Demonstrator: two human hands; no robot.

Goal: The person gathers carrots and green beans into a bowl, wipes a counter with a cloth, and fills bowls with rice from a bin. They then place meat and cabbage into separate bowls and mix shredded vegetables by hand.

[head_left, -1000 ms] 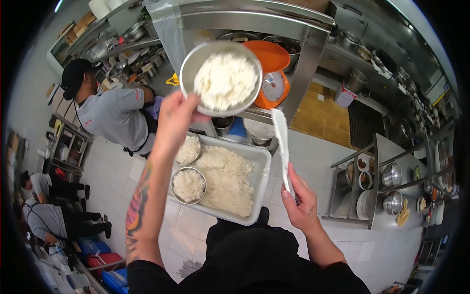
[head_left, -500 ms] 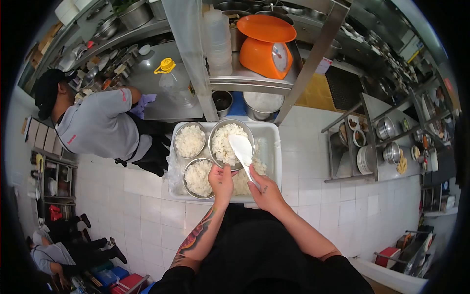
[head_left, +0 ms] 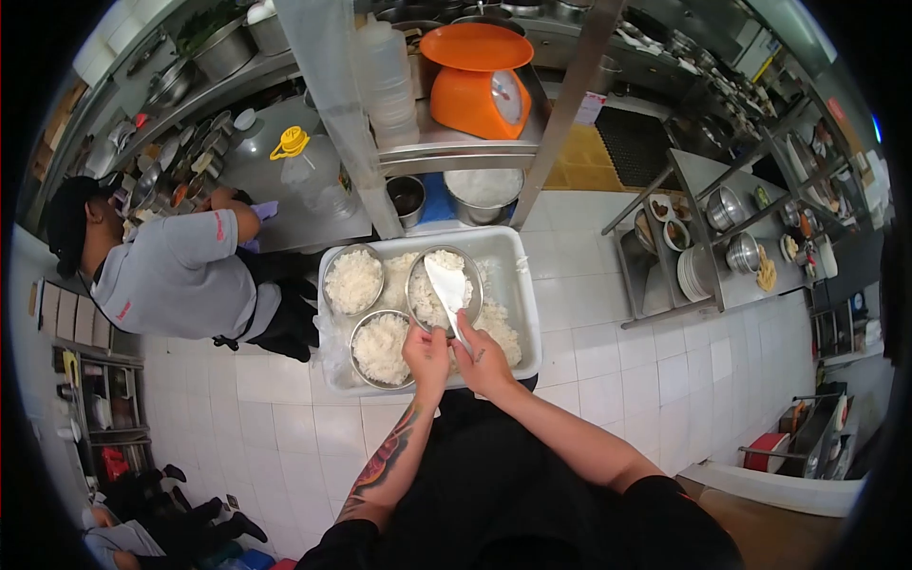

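My left hand (head_left: 427,353) grips the near rim of a round metal bowl (head_left: 411,288) that is partly filled with white rice (head_left: 429,306). In my right hand (head_left: 484,358) is a white rice paddle (head_left: 446,289), its blade tilted over the rice in that bowl. The bowl is above a large white tub (head_left: 528,313) holding loose rice (head_left: 498,332). Two more metal bowls heaped with rice, one farther (head_left: 353,280) and one nearer (head_left: 381,349), stand at the tub's left side.
An orange scale (head_left: 482,103) stands on the shelf ahead, beside stacked plastic containers (head_left: 388,81). A co-worker (head_left: 185,271) stands at the left counter near a yellow-capped bottle (head_left: 313,180). On the right is a metal rack (head_left: 703,247) with plates and bowls. A metal post rises behind the tub.
The view has shifted slightly. My hands have come closer together, and the bowl and paddle have moved a little toward me over the tub.
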